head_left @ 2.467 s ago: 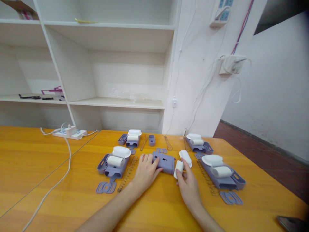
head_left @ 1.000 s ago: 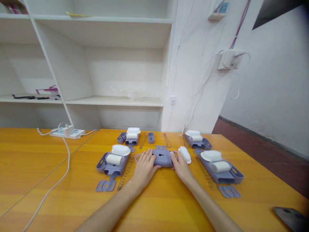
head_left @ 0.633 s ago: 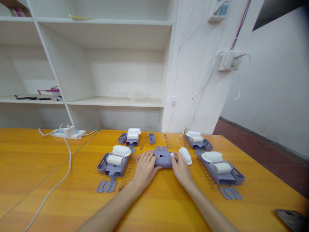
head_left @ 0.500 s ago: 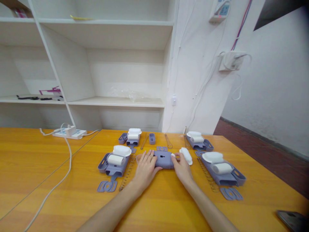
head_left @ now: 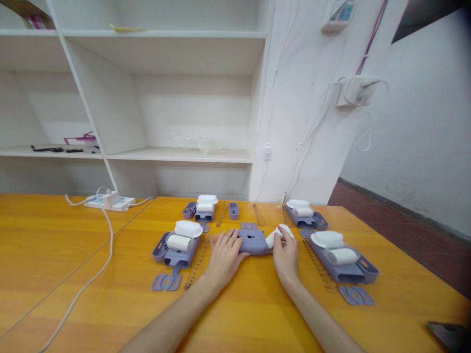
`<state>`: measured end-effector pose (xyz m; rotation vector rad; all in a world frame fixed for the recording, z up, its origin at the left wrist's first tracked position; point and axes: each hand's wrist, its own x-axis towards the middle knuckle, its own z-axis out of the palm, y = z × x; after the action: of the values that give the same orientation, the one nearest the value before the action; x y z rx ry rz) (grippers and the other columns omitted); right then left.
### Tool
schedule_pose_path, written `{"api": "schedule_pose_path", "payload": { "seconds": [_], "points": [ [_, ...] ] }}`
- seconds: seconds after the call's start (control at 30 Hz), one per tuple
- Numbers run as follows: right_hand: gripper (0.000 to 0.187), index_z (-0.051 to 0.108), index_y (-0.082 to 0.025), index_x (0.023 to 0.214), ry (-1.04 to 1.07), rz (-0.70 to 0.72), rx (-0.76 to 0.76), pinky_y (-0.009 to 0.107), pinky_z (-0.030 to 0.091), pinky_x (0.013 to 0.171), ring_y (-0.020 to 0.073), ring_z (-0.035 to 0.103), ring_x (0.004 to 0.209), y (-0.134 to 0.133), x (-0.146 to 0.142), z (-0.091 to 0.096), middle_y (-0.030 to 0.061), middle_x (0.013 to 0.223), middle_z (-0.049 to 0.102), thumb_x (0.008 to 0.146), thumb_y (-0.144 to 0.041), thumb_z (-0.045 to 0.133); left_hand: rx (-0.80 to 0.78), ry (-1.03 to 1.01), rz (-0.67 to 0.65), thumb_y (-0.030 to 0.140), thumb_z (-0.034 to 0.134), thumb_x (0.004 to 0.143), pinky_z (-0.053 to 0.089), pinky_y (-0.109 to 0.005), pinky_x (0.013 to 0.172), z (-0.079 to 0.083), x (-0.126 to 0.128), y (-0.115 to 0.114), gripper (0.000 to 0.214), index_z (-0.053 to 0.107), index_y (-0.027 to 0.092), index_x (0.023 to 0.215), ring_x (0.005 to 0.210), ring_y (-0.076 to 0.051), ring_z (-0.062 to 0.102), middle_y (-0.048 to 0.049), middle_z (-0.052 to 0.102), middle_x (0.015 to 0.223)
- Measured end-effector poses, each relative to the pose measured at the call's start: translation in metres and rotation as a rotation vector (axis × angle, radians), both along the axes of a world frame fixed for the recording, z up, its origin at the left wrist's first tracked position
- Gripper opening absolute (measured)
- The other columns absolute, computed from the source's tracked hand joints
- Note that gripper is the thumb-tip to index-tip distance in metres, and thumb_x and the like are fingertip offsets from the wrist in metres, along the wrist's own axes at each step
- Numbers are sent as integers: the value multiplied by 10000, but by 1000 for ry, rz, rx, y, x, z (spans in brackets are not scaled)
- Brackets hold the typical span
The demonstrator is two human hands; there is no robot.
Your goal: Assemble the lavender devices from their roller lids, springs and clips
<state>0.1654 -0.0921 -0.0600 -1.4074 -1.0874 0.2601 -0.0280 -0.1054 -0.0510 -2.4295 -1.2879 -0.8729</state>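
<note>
Lying under left fingers (head_left: 231, 239), purple housing (head_left: 254, 242); right fingers (head_left: 281, 242) pinch roller (head_left: 270, 239).

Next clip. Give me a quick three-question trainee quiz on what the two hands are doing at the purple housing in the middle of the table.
1. Multiple choice: what is in the grip of the right hand, beside the end of the central purple plastic housing?
A) a white plastic roller
B) a coiled metal spring
C) a dark phone
2. True or false: the left hand rests on that housing.
3. Fill in: the white power strip lies on the orange wooden table, towards the person's far ___.
Key: 1 A; 2 true; 3 left.
</note>
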Motion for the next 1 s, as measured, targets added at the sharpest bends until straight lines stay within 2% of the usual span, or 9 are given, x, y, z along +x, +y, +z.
{"api": "schedule_pose_path", "payload": {
  "seconds": [0.13, 0.3, 0.4, 0.57, 0.8, 1.0],
  "points": [
    [491, 580, -145, 1155, 30, -22, -38, 370, 446, 798, 245, 581, 878, 2, 3, -2, 127, 1029, 613, 792, -440, 432, -16, -14, -7, 394, 530, 824, 396, -476, 974, 0, -1, -1, 343, 525, 181, 1093, 1196, -277, 456, -122, 528, 1258],
    [476, 610, -120, 1111, -28, 137, -88, 384, 382, 921, 259, 543, 1029, 0, 1, 1, 142, 1132, 611, 793, -431, 440, -31, -40, -40, 461, 565, 779, 359, -492, 999, 4, -1, -3, 393, 528, 188, 1059, 1193, -280, 453, -123, 530, 1247],
    [447, 645, -129, 1048, -36, 194, -141, 378, 406, 892, 257, 571, 979, -3, 0, 5, 129, 1074, 645, 788, -429, 440, -38, -50, -47, 492, 602, 737, 347, -502, 1003, 6, -1, -5, 424, 533, 187, 1024, 1185, -286, 457, -127, 542, 1224],
    [422, 664, -141, 979, -36, 224, -184, 377, 451, 806, 265, 604, 878, -7, 5, 11, 117, 965, 679, 769, -447, 463, -44, -31, -26, 479, 594, 749, 349, -499, 998, 7, 0, -6, 407, 528, 181, 1019, 1187, -291, 453, -131, 535, 1231],
    [471, 642, -125, 985, -2, 187, -144, 374, 456, 798, 264, 618, 864, -5, 10, 3, 134, 965, 671, 763, -503, 470, -52, -35, -29, 486, 581, 757, 370, -488, 979, 7, 0, -6, 405, 526, 181, 1019, 1184, -291, 453, -128, 536, 1228],
    [466, 647, -132, 988, -1, 249, -156, 348, 470, 778, 251, 622, 856, -6, 5, 6, 120, 976, 676, 760, -506, 488, -48, -39, -30, 487, 577, 760, 373, -486, 971, 9, 0, -7, 400, 523, 183, 1015, 1174, -289, 460, -129, 538, 1222]
  ]
}}
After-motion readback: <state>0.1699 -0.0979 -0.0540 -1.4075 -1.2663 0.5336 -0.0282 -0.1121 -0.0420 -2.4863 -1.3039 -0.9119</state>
